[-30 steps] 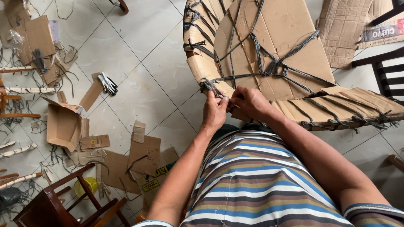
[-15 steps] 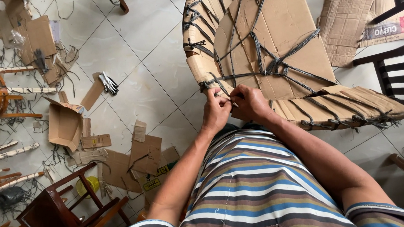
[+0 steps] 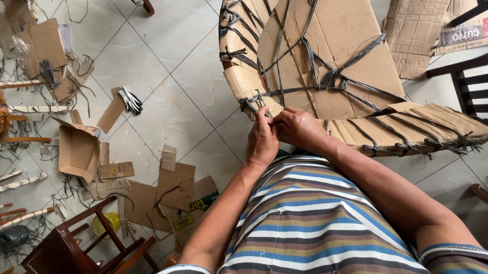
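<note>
A large round piece wrapped in brown cardboard (image 3: 339,52) and bound with dark string (image 3: 329,77) lies tilted in front of me. My left hand (image 3: 262,141) pinches a knot of the string (image 3: 252,102) at the near edge of the wrapping. My right hand (image 3: 296,126) sits right beside it, fingers closed on the same string at the cardboard rim. The two hands touch each other. My striped shirt fills the lower part of the view.
Torn cardboard pieces (image 3: 176,186) and string scraps litter the tiled floor at left. A pair of gloves (image 3: 129,100) lies on the tiles. Wooden chair parts (image 3: 2,122) stand at far left, a dark wooden chair (image 3: 79,245) at bottom left, a black chair (image 3: 484,84) at right.
Both hands have stayed at the near edge of the wrapping, shifting only slightly as the fingers work the string knot.
</note>
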